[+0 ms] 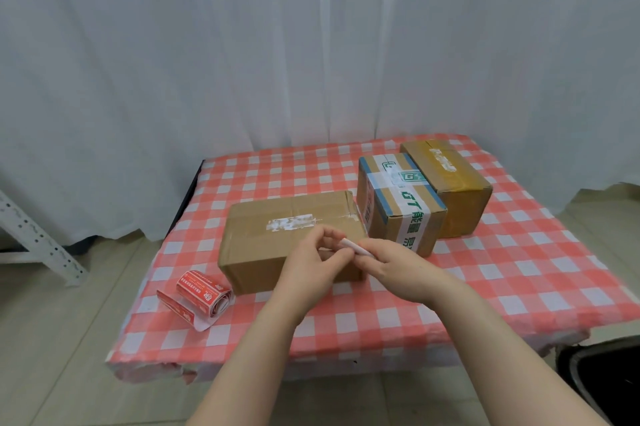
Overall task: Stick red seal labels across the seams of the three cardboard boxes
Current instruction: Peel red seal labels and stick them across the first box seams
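Three cardboard boxes stand on the checked table. The nearest, a long brown box [270, 235], has torn white tape along its top seam. Behind it to the right is a box with white and green printed tape [398, 204], and further back a box wrapped in yellowish tape [450, 179]. Over the near box's right end, my left hand [311, 259] and my right hand [391, 266] both pinch a small strip [353, 245], its white side showing. A roll of red seal labels [201, 294] lies partly unrolled on the table left of the near box.
The red-and-white checked cloth [485, 287] covers a low table in front of a white curtain. A white perforated metal frame [38, 242] stands at the left on the floor. A dark object [602, 380] sits by the table's right front corner.
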